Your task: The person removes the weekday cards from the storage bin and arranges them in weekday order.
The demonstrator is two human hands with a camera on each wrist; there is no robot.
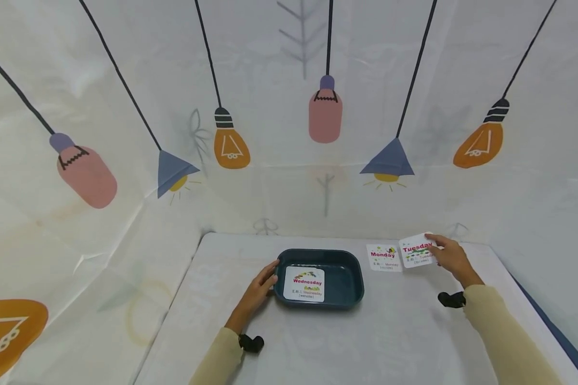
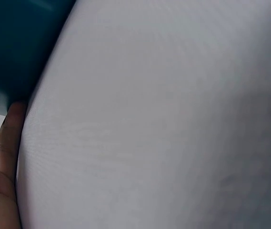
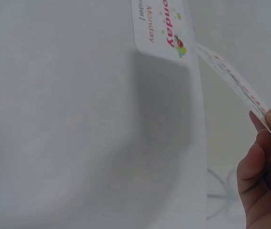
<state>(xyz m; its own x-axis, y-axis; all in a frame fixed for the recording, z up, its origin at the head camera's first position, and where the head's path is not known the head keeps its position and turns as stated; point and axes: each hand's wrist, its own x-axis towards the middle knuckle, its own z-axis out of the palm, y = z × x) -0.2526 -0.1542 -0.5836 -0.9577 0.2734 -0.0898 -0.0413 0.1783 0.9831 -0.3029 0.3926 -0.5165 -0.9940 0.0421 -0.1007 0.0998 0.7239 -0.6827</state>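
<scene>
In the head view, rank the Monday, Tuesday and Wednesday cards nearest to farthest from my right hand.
1. Tuesday card: pinched in your right hand.
2. Monday card: on the table, just left.
3. Wednesday card: in the tray, farthest left.

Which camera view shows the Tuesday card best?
The head view: the Tuesday card shows its front there, with the large word readable. The right wrist view shows it nearly edge-on, so its print is hard to read; the left wrist view lacks it.

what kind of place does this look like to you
Possibly a child's learning corner or a small staged set: a white table stands against a pale backdrop printed with hanging lamps, and there are colourful weekday cards.
</scene>
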